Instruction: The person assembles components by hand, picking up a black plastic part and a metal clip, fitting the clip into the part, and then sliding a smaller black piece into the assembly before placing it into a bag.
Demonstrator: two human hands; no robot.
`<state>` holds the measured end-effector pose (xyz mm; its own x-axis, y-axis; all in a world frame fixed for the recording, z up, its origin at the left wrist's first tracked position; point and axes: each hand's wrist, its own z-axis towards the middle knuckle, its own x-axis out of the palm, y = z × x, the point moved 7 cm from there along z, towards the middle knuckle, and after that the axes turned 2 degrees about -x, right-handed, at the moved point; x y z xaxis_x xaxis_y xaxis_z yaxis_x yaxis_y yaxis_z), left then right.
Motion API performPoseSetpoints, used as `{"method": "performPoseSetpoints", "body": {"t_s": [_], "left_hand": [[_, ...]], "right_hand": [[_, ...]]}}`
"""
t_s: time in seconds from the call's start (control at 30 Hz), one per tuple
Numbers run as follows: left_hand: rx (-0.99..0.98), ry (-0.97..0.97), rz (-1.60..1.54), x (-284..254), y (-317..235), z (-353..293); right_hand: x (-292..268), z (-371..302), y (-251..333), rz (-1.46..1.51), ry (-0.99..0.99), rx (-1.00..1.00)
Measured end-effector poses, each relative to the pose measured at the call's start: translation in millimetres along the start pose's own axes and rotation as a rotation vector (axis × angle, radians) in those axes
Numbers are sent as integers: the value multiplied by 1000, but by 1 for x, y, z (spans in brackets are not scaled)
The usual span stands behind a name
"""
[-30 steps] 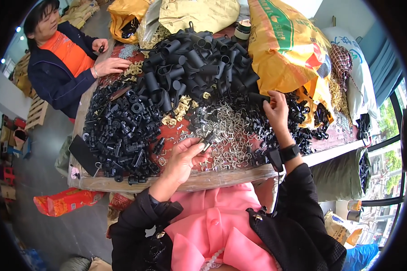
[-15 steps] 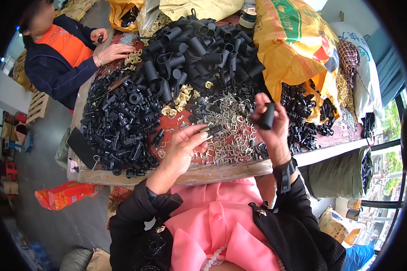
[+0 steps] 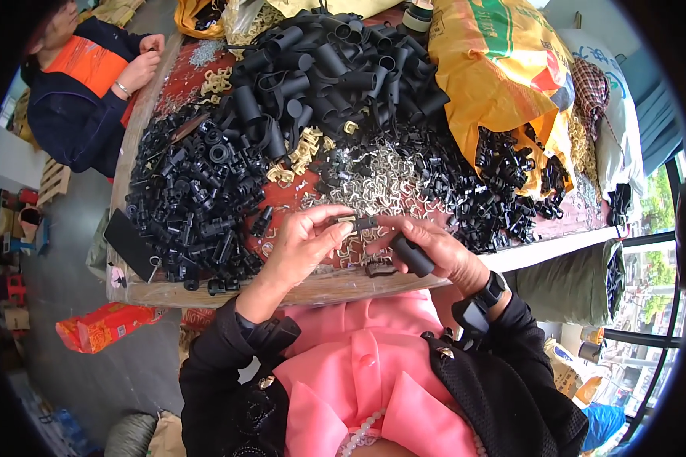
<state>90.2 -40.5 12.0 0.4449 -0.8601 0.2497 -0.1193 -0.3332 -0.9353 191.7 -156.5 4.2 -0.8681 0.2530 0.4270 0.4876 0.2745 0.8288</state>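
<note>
My left hand (image 3: 299, 247) pinches a small black part with a brass-coloured piece (image 3: 364, 222) between thumb and fingertips, over the near part of the table. In my right hand (image 3: 453, 257) is a short black plastic tube (image 3: 413, 255), tilted, with a thin dark strap below it. The right fingertips are close to the small part; whether they touch it I cannot tell. Beyond my hands lies a heap of bent silvery metal wire pieces (image 3: 381, 183). Gold-coloured metal pieces (image 3: 306, 151) lie farther left.
Black tubes (image 3: 331, 59) are heaped at the back, small black fittings (image 3: 194, 202) at the left. More black clips (image 3: 503, 164) spill from a yellow sack (image 3: 495, 84) on the right. A co-worker (image 3: 84, 84) stands at the far left. The wooden edge (image 3: 335, 291) runs before me.
My right hand has come down and left with the black tube, close to my left hand, which keeps the small part. The co-worker's hands have drawn back from the table's pieces and together.
</note>
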Motion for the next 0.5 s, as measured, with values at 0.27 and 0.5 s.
{"method": "performPoseSetpoints", "body": {"t_s": [0.27,0.5], "left_hand": [[-33,91,4,23,1,-6],[-60,124,44,29,8,-6]], "right_hand": [[27,1,47,-955,62,-351],[31,0,52,-1061,-38,-396]]}}
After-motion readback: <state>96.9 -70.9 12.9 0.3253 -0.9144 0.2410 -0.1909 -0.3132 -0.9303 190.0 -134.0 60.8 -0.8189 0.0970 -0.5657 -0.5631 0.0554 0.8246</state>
